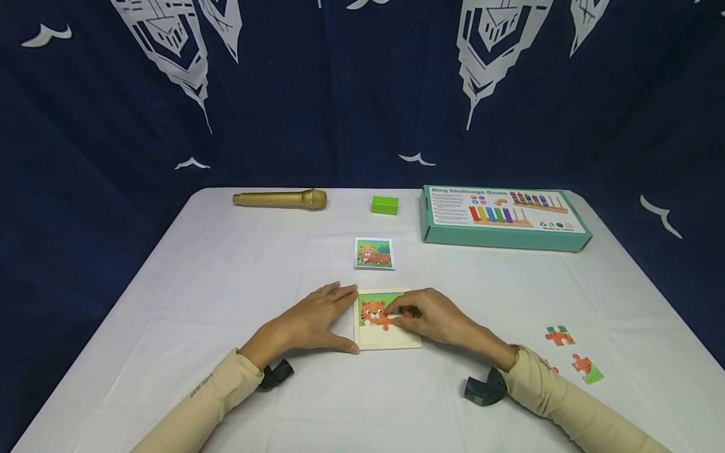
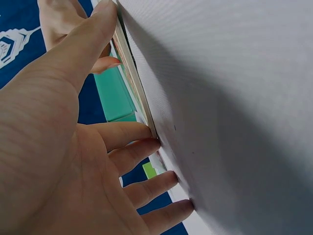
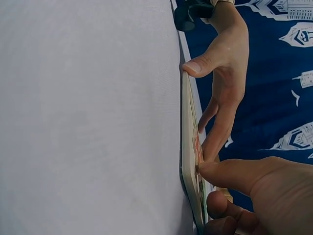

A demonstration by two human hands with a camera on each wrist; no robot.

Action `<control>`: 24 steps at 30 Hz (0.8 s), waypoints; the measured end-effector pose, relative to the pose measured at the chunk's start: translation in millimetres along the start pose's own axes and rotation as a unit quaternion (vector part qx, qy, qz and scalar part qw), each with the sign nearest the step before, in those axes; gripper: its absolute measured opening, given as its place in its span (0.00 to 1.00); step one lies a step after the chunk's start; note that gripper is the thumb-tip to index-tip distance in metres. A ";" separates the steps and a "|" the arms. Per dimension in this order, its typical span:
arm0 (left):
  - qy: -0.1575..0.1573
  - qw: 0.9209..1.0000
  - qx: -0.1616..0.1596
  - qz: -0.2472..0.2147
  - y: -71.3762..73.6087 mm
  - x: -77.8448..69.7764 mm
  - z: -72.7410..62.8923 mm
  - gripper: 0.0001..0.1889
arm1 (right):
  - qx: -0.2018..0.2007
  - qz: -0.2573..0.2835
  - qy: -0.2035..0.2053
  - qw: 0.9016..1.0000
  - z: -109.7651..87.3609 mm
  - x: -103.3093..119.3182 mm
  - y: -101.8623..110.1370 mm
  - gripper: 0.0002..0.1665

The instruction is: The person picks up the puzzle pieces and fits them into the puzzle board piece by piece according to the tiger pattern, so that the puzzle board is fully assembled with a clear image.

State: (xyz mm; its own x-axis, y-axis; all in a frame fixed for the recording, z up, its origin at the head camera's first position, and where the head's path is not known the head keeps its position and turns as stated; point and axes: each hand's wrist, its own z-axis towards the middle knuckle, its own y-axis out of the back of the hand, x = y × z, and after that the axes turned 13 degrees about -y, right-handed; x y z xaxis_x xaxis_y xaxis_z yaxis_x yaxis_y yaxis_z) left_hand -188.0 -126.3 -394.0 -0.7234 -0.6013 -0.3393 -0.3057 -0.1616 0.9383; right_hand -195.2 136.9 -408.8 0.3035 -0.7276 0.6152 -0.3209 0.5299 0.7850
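A pale puzzle tray (image 1: 391, 341) lies on the white table, holding joined pieces with an orange tiger's face (image 1: 374, 311). My left hand (image 1: 320, 318) steadies the tray from its left side, thumb near the front corner and fingers extended toward the back corner. In the left wrist view, the left fingers (image 2: 142, 193) reach down along the tray's edge. My right hand (image 1: 433, 316) is over the tray's right part, thumb and forefinger pinching a puzzle piece at the picture's right side; the hand hides most of it. A small tiger picture card (image 1: 374, 254) lies just behind the tray.
Loose puzzle pieces lie at the right, one an orange-green piece (image 1: 560, 336), another a corner piece (image 1: 589, 369), and one partly behind the right sleeve. Along the back are a gold microphone (image 1: 280, 199), a green block (image 1: 385, 206) and a teal game box (image 1: 504, 217).
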 end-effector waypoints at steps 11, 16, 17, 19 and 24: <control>-0.001 1.000 0.004 -0.007 -1.2 -1.0 -0.5 0.55 | 0.010 0.038 0.010 0.999 -8.8 -3.5 10.1 0.12; 0.000 1.000 0.002 -0.006 -1.5 -0.8 -0.8 0.55 | -0.022 0.043 0.010 0.999 -17.3 -11.9 22.3 0.14; 0.001 1.000 0.001 -0.007 -1.5 -0.9 -0.9 0.55 | -0.030 0.042 0.009 0.999 -19.4 -14.4 25.0 0.14; 0.002 1.000 0.001 -0.009 -1.3 -0.9 -1.1 0.55 | -0.046 0.039 0.010 0.998 -23.7 -20.4 30.2 0.16; 0.005 1.000 0.002 -0.009 -0.4 -0.6 -0.7 0.55 | -0.073 0.037 0.003 0.997 -35.6 -35.6 44.8 0.16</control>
State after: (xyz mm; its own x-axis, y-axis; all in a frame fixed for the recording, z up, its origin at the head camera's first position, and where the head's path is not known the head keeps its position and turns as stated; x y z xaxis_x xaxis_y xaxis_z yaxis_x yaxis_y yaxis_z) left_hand -187.0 -126.5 -394.1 -0.7111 -0.6064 -0.3558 -0.3217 -0.1694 0.9316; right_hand -188.5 202.1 -392.9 0.2895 -0.6821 0.6715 -0.2090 0.6396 0.7397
